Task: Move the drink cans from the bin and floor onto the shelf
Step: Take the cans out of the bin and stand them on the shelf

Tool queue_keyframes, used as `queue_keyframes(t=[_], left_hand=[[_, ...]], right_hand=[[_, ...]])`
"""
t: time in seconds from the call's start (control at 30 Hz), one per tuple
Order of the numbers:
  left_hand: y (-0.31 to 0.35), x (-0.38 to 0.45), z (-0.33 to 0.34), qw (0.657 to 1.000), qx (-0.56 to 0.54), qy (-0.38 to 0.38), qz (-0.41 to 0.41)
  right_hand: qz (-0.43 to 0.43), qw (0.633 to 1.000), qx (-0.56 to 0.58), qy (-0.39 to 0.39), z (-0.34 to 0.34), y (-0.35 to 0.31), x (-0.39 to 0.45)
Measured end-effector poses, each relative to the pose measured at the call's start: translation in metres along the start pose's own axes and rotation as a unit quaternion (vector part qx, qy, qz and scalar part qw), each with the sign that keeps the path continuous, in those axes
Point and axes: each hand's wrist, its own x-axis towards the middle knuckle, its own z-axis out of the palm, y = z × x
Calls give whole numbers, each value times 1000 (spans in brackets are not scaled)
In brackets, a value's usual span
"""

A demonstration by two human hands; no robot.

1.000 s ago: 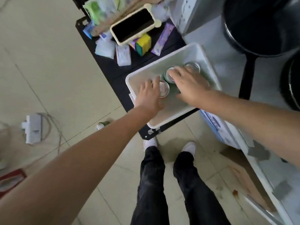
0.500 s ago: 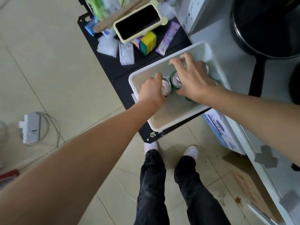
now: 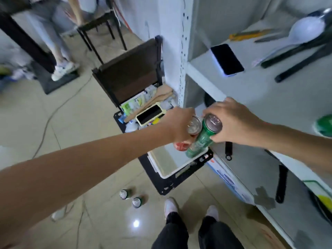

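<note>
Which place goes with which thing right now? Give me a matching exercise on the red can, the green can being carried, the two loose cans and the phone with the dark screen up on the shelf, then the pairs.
Things:
1. red can
2. green can
3. two loose cans
4. dark-screened phone

Places:
A. lying on the floor tiles
B. flat on the white shelf
C. held in the left hand
D. held in the right hand

Pairs: 1-C, 2-D, 3-A, 4-B
</note>
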Motion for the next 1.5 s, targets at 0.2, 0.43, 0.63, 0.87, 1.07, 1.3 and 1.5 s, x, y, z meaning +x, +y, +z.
queue_keyframes(t=[0.2,0.43,0.63,0.87,1.07,1.3,1.5], left_hand=[[142,-13,-94,974,139,36,177],[297,16,-78,927,185,1,326],[388,40,-24,872,241,-24,424],[439,78,22,816,361,-26,450],[437,99,34,825,365,-26,431],[389,82,-33,866,271,40,418],[225,54,-98,953,179,15,244]], right_hand=[[95,988,-20,119,-143,25,-117],[262,953,-62,137,-179,94,-238],[365,922,-4,128,-158,158,-304],[424,892,33,154,-121,214,-326],[421,897,28,128,-108,230,-315],[320,932,-124,116,-158,196,-269],[137,979,-33,149,-158,110,-145]])
